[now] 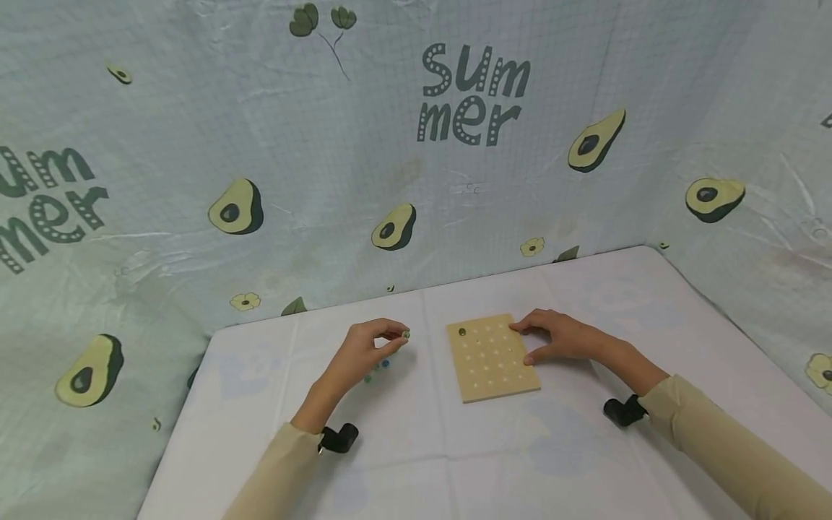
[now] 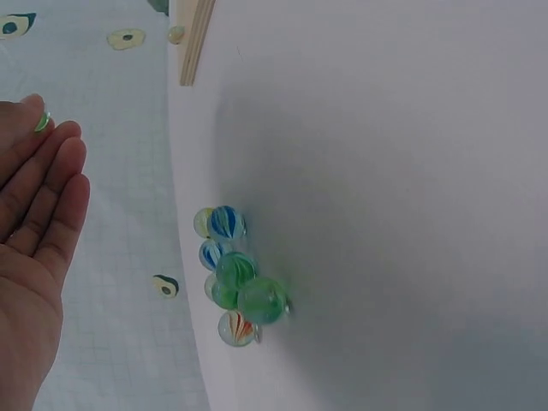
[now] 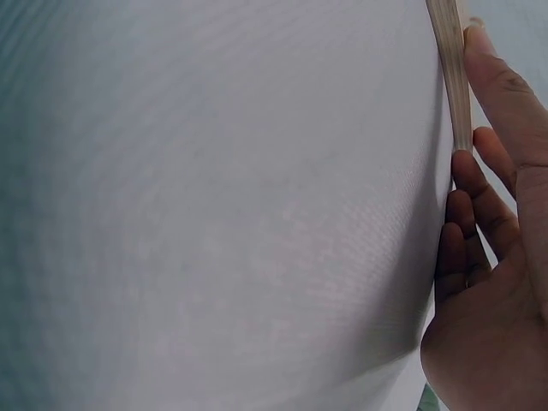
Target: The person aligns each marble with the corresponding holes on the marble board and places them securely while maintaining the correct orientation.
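Observation:
Between thumb and fingertips, my left hand (image 1: 369,348) pinches a small green marble (image 1: 406,334) above the table; it is mostly hidden by the fingers in the left wrist view. Below that hand lies a cluster of glass marbles (image 2: 261,300), green, blue-streaked and one orange-streaked. A square wooden board (image 1: 487,368) with rows of small hollows rests flat to the right. One marble (image 1: 462,332) sits at its far left corner. My right hand (image 1: 564,336) grips the board's right edge, thumb near its middle and index finger near the far corner.
A white cloth (image 1: 416,477) covers the table. Behind it and at the sides hangs a pale curtain (image 1: 312,188) printed with avocados and lettering. Each wrist wears a small black camera (image 1: 341,438).

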`<action>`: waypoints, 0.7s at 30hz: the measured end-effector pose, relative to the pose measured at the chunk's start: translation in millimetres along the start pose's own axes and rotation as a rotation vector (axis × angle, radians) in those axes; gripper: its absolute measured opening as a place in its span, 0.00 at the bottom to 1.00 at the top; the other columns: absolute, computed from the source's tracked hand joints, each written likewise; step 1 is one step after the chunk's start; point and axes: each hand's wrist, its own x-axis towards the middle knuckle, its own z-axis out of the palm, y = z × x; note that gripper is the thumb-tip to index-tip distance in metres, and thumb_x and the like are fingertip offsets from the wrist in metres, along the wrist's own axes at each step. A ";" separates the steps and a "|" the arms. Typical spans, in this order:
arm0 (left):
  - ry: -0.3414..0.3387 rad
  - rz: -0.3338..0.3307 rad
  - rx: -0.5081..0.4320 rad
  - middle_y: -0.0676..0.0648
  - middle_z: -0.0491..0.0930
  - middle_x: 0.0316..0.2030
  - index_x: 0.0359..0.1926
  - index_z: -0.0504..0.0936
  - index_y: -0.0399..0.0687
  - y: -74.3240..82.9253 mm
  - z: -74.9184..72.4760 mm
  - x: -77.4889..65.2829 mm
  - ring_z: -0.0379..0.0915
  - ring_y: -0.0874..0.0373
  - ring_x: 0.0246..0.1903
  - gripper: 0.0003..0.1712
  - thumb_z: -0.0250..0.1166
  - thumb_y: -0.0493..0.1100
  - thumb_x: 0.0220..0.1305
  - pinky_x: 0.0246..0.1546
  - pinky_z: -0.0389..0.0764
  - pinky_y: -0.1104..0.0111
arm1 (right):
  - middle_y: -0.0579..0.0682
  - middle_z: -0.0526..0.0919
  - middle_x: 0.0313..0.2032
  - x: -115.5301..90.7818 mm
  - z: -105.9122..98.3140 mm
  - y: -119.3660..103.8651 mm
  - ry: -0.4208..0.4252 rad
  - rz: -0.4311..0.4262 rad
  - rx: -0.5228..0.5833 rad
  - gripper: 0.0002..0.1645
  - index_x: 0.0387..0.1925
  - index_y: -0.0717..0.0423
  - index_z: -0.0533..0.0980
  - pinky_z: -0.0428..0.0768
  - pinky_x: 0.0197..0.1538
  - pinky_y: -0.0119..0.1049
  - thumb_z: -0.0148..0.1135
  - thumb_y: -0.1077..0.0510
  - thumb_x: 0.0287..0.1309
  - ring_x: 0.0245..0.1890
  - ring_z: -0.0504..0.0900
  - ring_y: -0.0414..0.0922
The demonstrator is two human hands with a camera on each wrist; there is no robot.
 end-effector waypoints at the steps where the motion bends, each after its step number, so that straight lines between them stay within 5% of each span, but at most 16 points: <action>1: 0.003 0.008 -0.004 0.50 0.88 0.43 0.51 0.86 0.43 1.0 1.6 1.1 0.84 0.53 0.46 0.14 0.70 0.41 0.66 0.47 0.84 0.49 | 0.53 0.79 0.58 -0.1 0.2 -0.1 0.001 0.000 0.000 0.43 0.65 0.57 0.76 0.73 0.63 0.55 0.77 0.42 0.52 0.59 0.76 0.53; 21: -0.002 0.051 -0.029 0.51 0.88 0.43 0.50 0.87 0.45 22.2 30.2 18.8 0.83 0.54 0.48 0.12 0.71 0.42 0.67 0.52 0.83 0.50 | 0.52 0.80 0.57 -2.2 1.0 -5.2 0.006 -0.039 -0.032 0.43 0.65 0.58 0.76 0.72 0.64 0.57 0.76 0.41 0.53 0.60 0.76 0.55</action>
